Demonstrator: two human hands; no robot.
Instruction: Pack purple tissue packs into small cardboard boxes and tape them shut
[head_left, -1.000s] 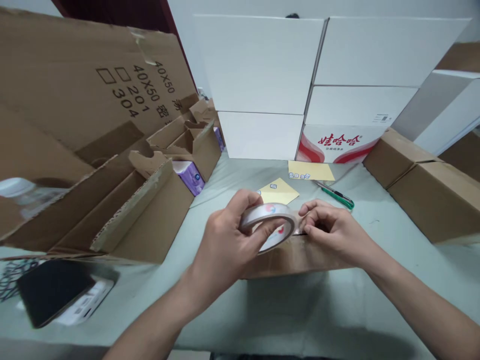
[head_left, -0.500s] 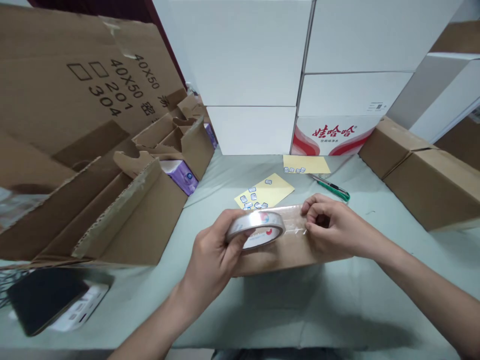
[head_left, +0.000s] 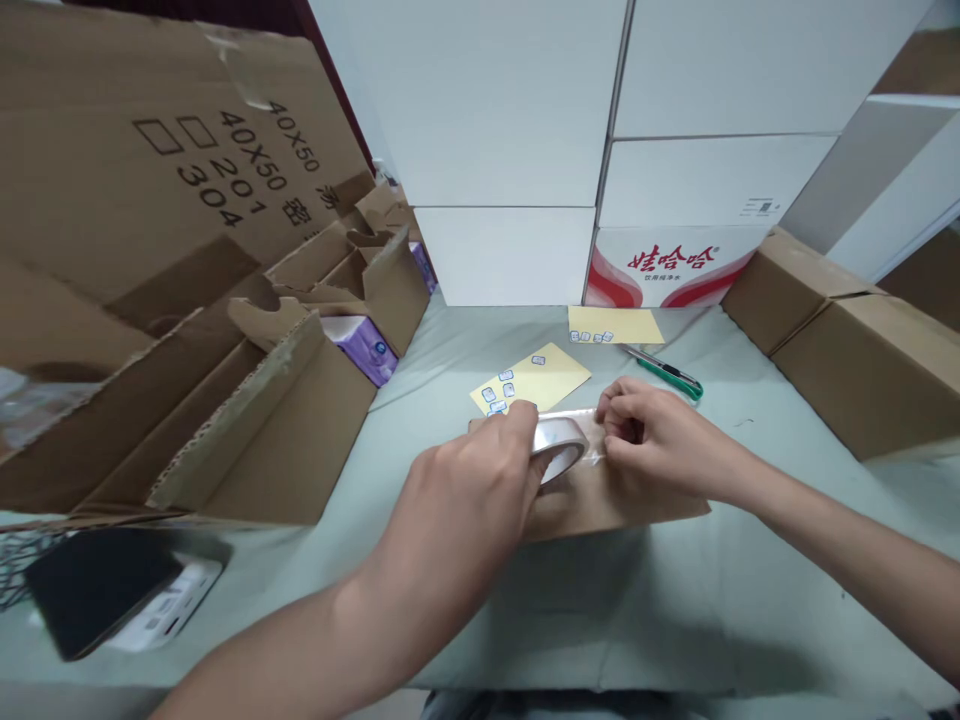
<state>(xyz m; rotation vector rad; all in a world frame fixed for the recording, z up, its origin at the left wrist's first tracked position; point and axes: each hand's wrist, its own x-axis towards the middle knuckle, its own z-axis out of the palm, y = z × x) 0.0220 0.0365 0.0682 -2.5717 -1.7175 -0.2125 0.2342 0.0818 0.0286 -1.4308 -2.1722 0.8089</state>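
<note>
Tape roll [head_left: 559, 445] now lowered onto box [head_left: 607, 495], left hand [head_left: 465, 490] gripping; right hand [head_left: 649, 435] pinching tape end.

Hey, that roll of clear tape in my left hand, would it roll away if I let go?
Probably, on edge: the tape roll is a narrow hollow ring. Laid flat it should stay. It looks light, held in the left hand alone. The strip held by the right hand likely tethers it to the cardboard.

Left hand [head_left: 465, 490] grips tape roll [head_left: 559, 441]; right hand [head_left: 656, 440] pins its end on a flat carton [head_left: 622, 495].
</note>
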